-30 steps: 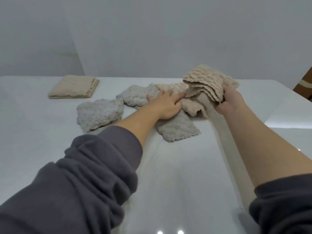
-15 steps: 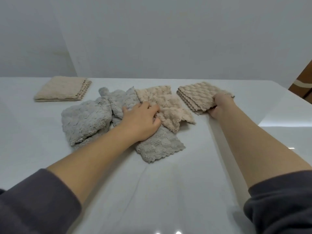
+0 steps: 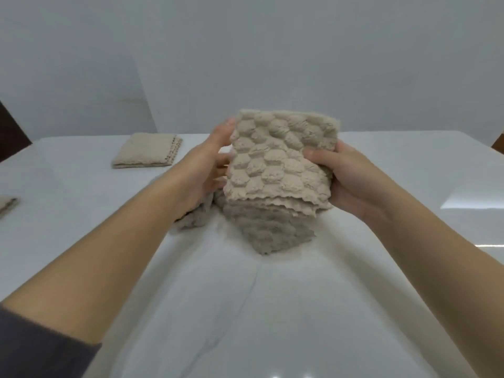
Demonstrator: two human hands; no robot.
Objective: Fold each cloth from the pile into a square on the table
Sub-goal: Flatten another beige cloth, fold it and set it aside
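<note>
I hold a folded beige cloth (image 3: 278,159) with a bubbly texture upright in front of me, above the table (image 3: 245,309). My left hand (image 3: 212,162) holds its left edge, fingers behind it. Gripping the right edge is my right hand (image 3: 346,181), its thumb across the front. Under the raised cloth the pile (image 3: 272,230) lies on the table, mostly hidden; a grey cloth shows below and a crumpled bit (image 3: 195,218) pokes out beside my left wrist.
A folded beige cloth (image 3: 148,154) lies at the back left of the white table. Another folded piece (image 3: 6,205) shows at the left edge. A grey wall stands behind the table.
The folded beige cloth has been lifted off the table by my right hand. My left hand left the pile and took the cloth's left edge. The view shifted right.
</note>
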